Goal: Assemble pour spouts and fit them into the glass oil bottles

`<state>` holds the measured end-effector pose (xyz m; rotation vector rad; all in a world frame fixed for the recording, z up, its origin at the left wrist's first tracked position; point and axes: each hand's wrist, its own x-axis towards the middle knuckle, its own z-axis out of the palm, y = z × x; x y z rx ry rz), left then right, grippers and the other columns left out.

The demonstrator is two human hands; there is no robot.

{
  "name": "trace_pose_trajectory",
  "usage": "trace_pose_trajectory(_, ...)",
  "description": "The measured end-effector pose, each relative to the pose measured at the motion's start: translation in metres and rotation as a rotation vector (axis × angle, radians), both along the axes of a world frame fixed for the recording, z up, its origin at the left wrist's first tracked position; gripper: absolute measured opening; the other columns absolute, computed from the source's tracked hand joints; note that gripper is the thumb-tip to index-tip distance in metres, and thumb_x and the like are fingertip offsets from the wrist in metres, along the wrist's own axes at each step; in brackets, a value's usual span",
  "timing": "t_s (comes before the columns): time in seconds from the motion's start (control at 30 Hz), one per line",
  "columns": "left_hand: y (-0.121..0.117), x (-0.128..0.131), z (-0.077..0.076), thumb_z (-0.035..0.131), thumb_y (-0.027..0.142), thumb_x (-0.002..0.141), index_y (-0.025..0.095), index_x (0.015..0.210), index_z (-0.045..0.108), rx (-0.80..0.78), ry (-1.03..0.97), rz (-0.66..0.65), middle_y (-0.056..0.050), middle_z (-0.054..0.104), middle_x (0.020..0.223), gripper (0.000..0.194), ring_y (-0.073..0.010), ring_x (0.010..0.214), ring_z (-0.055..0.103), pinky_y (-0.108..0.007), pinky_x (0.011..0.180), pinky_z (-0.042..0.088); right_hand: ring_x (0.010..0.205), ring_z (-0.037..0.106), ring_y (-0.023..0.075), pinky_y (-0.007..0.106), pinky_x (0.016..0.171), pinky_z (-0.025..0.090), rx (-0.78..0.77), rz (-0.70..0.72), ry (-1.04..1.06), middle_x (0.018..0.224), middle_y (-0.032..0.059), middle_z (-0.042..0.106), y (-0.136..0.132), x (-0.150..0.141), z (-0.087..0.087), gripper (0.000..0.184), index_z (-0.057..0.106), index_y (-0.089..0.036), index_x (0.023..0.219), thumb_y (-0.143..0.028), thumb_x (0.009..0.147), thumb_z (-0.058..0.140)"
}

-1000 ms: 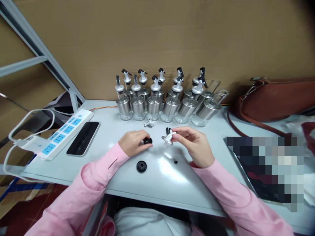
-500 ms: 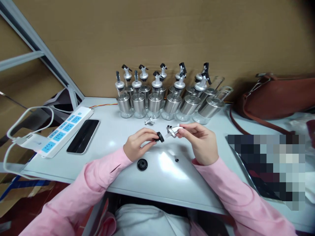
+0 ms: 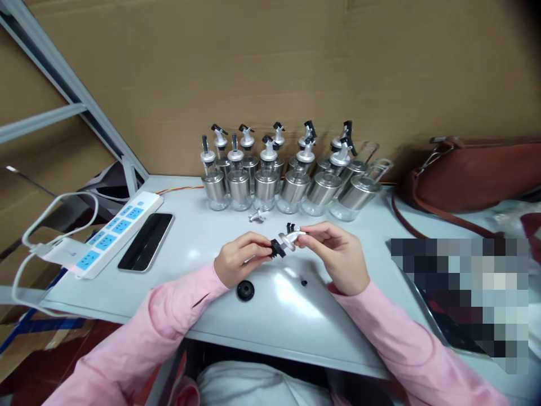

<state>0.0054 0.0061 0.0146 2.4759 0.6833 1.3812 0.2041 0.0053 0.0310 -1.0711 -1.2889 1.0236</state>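
Between thumb and fingers, my left hand (image 3: 244, 258) pinches a black ribbed stopper (image 3: 278, 248). My right hand (image 3: 336, 254) grips a silver pour spout (image 3: 289, 241) by its nozzle end, its flange turned left toward the stopper. The two parts meet or nearly meet over the table; how far one sits in the other I cannot tell. Below my left hand lies a round black stopper (image 3: 245, 290), flat on the table. A tiny black cap (image 3: 304, 283) rests below the spout. Another silver spout piece (image 3: 257, 215) lies farther back, in front of the bottles.
Several glass bottles with steel sleeves (image 3: 266, 185), most topped with spouts, stand along the cardboard wall (image 3: 270, 62). At the left are a power strip (image 3: 118, 231) and a phone (image 3: 146, 242). A brown bag (image 3: 477, 175) sits at the right.
My left hand has moved right and turned the black stopper toward the spout. My right hand has tilted the spout so its base faces left, and the two pieces have come together.
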Motion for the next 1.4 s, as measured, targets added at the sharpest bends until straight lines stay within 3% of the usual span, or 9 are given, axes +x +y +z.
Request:
trace_pose_trajectory(0.2,-0.001,0.001,0.001,0.058,0.011,0.081,0.015,0.086,0.059,-0.002,-0.007,0.01,-0.007,0.061,0.088,0.006,-0.0111,0.078,0.062,-0.02,0.068,0.054,0.06,0.064,0.0141,0.028,0.061,0.053,0.041,0.078,-0.005,0.063,0.0002,0.068,-0.002,-0.002,0.0,0.013,0.062,-0.019,0.082,-0.027,0.072,0.066)
trace_pose_trajectory(0.3,-0.001,0.001,0.0,0.059,0.01,0.08,0.015,0.088,0.059,0.008,-0.016,0.015,-0.007,0.061,0.089,0.01,-0.0114,0.08,0.062,-0.021,0.07,0.054,0.074,0.065,0.0149,0.03,0.07,0.054,0.128,0.153,-0.1,0.079,0.0021,0.069,-0.004,-0.003,-0.003,0.021,0.06,-0.021,0.095,-0.024,0.074,0.065)
trace_pose_trajectory(0.4,-0.001,0.002,0.0,0.06,0.01,0.079,0.015,0.089,0.059,0.023,-0.029,0.032,-0.007,0.061,0.088,0.012,-0.0117,0.079,0.062,-0.021,0.07,0.054,0.084,0.063,0.0176,0.033,0.075,0.054,0.216,0.2,-0.252,0.093,0.0054,0.067,-0.006,-0.004,-0.006,0.024,0.062,-0.021,0.095,-0.026,0.072,0.067)
trace_pose_trajectory(0.57,-0.003,0.004,0.0,0.06,0.015,0.08,0.015,0.09,0.058,0.029,-0.019,0.039,-0.006,0.06,0.084,0.01,-0.0119,0.075,0.061,-0.022,0.065,0.054,0.079,0.063,0.0185,0.035,0.074,0.055,0.26,0.168,-0.348,0.091,0.0059,0.066,-0.009,-0.007,-0.008,0.036,0.057,-0.02,0.091,-0.032,0.062,0.075)
trace_pose_trajectory(0.87,-0.004,0.005,-0.002,0.059,0.018,0.081,0.014,0.088,0.059,0.023,0.013,0.071,-0.005,0.06,0.082,0.007,-0.0107,0.071,0.061,-0.02,0.063,0.053,0.074,0.066,0.0195,0.036,0.072,0.058,0.213,0.091,-0.344,0.08,0.0066,0.068,-0.011,-0.009,-0.012,0.025,0.056,-0.018,0.075,-0.033,0.065,0.073)
trace_pose_trajectory(1.07,-0.004,0.004,0.0,0.055,0.013,0.083,0.015,0.088,0.059,0.035,0.011,0.019,-0.005,0.06,0.084,0.006,-0.0101,0.075,0.061,-0.019,0.067,0.053,0.076,0.068,0.0194,0.035,0.073,0.059,0.119,0.204,-0.239,0.084,0.0058,0.07,-0.011,-0.009,-0.011,0.033,0.061,-0.019,0.097,-0.027,0.067,0.071)
trace_pose_trajectory(1.23,-0.004,0.005,0.0,0.055,0.013,0.083,0.015,0.086,0.059,-0.013,0.008,0.013,-0.004,0.058,0.083,0.005,-0.0099,0.074,0.059,-0.02,0.066,0.053,0.069,0.068,0.0186,0.033,0.068,0.06,0.166,0.16,-0.252,0.082,0.0054,0.071,-0.011,-0.01,-0.013,0.023,0.068,-0.019,0.089,-0.024,0.067,0.071)
trace_pose_trajectory(1.4,-0.007,0.008,0.0,0.054,0.013,0.083,0.018,0.096,0.057,-0.025,-0.013,0.045,-0.004,0.055,0.088,0.014,-0.0114,0.079,0.058,-0.023,0.07,0.052,0.071,0.069,0.0189,0.034,0.067,0.06,0.08,0.17,-0.161,0.081,0.0046,0.072,-0.013,-0.012,-0.011,0.024,0.067,-0.019,0.089,-0.025,0.067,0.071)
